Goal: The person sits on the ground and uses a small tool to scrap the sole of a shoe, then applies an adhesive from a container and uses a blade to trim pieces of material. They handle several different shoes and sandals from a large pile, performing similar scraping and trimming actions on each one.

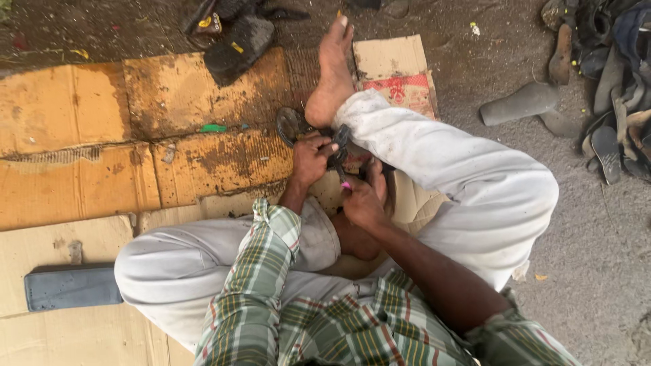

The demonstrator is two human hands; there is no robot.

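I sit on the ground with my legs folded, in white trousers and a green checked shirt. My left hand (310,159) grips a dark sandal (293,124) by its black strap (341,139), just below my bare foot (330,74). My right hand (363,200) is closed close beside it, with a small pink item (346,184) at its fingertips against the strap. Most of the sandal lies hidden behind the hands and my heel.
Worn sheets of cardboard (135,135) cover the ground on the left. A blue-grey flat block (71,286) lies at lower left. Dark shoes (234,34) lie at the top. A heap of old footwear and soles (610,81) fills the right edge on bare dirt.
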